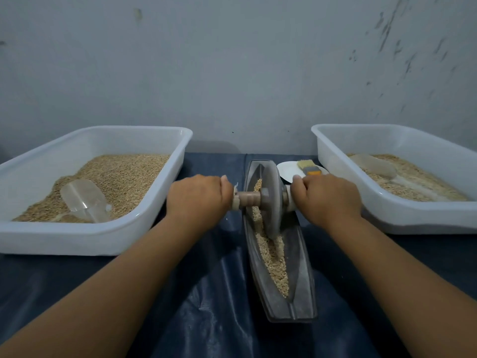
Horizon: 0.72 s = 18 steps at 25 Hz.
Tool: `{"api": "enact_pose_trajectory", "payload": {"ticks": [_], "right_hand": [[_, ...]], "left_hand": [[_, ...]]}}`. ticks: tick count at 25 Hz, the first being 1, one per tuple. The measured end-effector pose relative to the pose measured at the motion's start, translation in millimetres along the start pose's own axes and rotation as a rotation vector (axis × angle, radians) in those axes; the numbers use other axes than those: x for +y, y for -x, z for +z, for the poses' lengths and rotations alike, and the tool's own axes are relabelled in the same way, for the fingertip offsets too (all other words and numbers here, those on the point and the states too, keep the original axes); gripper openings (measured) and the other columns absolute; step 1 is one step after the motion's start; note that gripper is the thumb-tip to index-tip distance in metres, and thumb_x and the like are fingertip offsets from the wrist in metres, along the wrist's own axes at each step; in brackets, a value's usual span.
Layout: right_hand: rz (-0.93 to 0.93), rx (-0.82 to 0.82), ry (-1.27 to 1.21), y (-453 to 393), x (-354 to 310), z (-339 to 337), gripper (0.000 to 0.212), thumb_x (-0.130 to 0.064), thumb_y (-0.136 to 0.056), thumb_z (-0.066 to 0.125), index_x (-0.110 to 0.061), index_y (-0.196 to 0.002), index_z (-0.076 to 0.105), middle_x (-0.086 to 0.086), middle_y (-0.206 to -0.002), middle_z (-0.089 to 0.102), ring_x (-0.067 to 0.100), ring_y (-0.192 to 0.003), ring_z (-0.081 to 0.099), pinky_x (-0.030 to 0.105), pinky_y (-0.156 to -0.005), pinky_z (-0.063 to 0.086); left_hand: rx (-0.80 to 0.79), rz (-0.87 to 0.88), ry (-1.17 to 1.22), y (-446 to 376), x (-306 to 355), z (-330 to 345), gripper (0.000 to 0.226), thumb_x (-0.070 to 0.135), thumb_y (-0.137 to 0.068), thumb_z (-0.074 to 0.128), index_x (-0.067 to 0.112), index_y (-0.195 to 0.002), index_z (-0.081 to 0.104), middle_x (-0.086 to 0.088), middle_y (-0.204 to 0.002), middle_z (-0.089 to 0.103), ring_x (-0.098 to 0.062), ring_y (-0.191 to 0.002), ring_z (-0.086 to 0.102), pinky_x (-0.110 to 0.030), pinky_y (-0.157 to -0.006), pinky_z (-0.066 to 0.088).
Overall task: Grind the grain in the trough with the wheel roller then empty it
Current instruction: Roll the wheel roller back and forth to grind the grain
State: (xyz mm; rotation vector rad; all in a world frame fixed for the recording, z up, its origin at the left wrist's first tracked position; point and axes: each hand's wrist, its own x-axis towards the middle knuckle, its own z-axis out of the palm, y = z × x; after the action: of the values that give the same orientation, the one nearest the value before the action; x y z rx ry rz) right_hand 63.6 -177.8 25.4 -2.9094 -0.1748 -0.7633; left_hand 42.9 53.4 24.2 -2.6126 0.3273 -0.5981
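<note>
Both hands, left [198, 196] and right [329, 197], grip the roller's [271, 200] axle ends; wheel stands in the trough's [302, 288] grain [273, 262].

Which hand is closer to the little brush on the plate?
Right. The right hand grips the roller's axle just in front of the brush; the left hand is across the trough.

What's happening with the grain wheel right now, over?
Both hands, left and right, grip wheel roller. Grain in trough. Nothing blocking.
</note>
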Motion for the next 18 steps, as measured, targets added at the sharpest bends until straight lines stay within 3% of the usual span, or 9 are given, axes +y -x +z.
{"api": "enact_pose_trajectory", "payload": {"ticks": [2, 5, 9, 11, 13, 15, 16, 18], "right_hand": [[0.007, -0.037, -0.024, -14.7, 1.1, 5.2, 0.049, -0.043, -0.100, 0.024, -0.027, -0.056, 0.039, 0.005, -0.069, 0.055, 0.023, -0.065, 0.053, 0.034, -0.064, 0.050], [-0.011, -0.052, -0.009, -9.3, 1.2, 1.0, 0.048, -0.042, -0.100, 0.025, -0.027, -0.057, 0.039, 0.003, -0.068, 0.053, 0.021, -0.062, 0.049, 0.030, -0.057, 0.039], [-0.111, -0.154, -0.010, 31.0, 9.2, -29.5, 0.052, -0.047, -0.097, 0.027, -0.025, -0.056, 0.050, -0.002, -0.053, 0.051, 0.012, -0.050, 0.048, 0.026, -0.047, 0.028], [-0.126, -0.192, -0.010, 44.6, 13.5, -44.1, 0.058, -0.054, -0.094, 0.022, -0.025, -0.055, 0.052, -0.001, -0.049, 0.051, 0.010, -0.046, 0.049, 0.026, -0.045, 0.029], [-0.107, -0.154, -0.003, 46.8, 11.9, -42.4, 0.059, -0.055, -0.092, 0.019, -0.025, -0.052, 0.050, -0.001, -0.047, 0.049, 0.010, -0.045, 0.047, 0.025, -0.045, 0.027], [-0.058, -0.090, 0.021, 33.8, 6.5, -28.4, 0.058, -0.052, -0.092, 0.018, -0.024, -0.051, 0.047, -0.003, -0.049, 0.048, 0.012, -0.048, 0.046, 0.026, -0.048, 0.028], [-0.035, -0.061, 0.028, 22.9, 4.0, -19.3, 0.056, -0.050, -0.094, 0.019, -0.023, -0.053, 0.046, -0.004, -0.053, 0.049, 0.014, -0.052, 0.047, 0.027, -0.051, 0.031], [0.000, -0.016, 0.026, -0.4, 2.1, -1.1, 0.051, -0.045, -0.098, 0.022, -0.024, -0.058, 0.046, 0.001, -0.062, 0.054, 0.021, -0.060, 0.050, 0.029, -0.056, 0.037]], "left_hand": [[-0.046, 0.010, -0.042, -15.1, -0.6, 0.1, 0.056, 0.023, -0.090, 0.057, 0.007, -0.137, 0.031, -0.009, -0.107, 0.059, -0.025, -0.086, 0.058, -0.034, -0.060, 0.043], [-0.111, 0.027, 0.012, -10.4, -3.6, -8.2, 0.053, 0.025, -0.089, 0.059, 0.008, -0.132, 0.034, -0.008, -0.107, 0.058, -0.024, -0.086, 0.058, -0.035, -0.067, 0.050], [-0.108, 0.152, 0.033, 41.4, -1.5, -15.9, 0.032, 0.027, -0.095, 0.037, 0.011, -0.122, 0.033, -0.003, -0.089, 0.049, -0.022, -0.071, 0.047, -0.031, -0.054, 0.036], [-0.026, 0.062, 0.161, 56.9, -2.6, -26.2, 0.044, 0.037, -0.093, 0.009, 0.016, -0.095, 0.048, 0.006, -0.069, 0.042, -0.015, -0.055, 0.040, -0.027, -0.048, 0.024], [-0.049, -0.042, 0.217, 53.4, -1.5, -29.4, 0.048, 0.040, -0.095, 0.010, 0.018, -0.074, 0.048, 0.008, -0.059, 0.042, -0.012, -0.047, 0.035, -0.026, -0.045, 0.019], [-0.060, 0.009, 0.125, 35.0, -0.4, -17.1, 0.023, 0.028, -0.098, 0.034, 0.009, -0.096, 0.049, 0.000, -0.076, 0.055, -0.018, -0.059, 0.046, -0.026, -0.051, 0.030], [-0.074, 0.051, 0.031, 24.6, -0.3, -10.5, 0.022, 0.022, -0.097, 0.042, 0.007, -0.113, 0.043, -0.004, -0.089, 0.058, -0.022, -0.068, 0.051, -0.029, -0.054, 0.036], [-0.119, 0.032, -0.044, -3.2, -4.3, 1.0, 0.045, 0.022, -0.092, 0.055, 0.006, -0.128, 0.034, -0.007, -0.101, 0.059, -0.024, -0.079, 0.057, -0.033, -0.057, 0.041]]}}
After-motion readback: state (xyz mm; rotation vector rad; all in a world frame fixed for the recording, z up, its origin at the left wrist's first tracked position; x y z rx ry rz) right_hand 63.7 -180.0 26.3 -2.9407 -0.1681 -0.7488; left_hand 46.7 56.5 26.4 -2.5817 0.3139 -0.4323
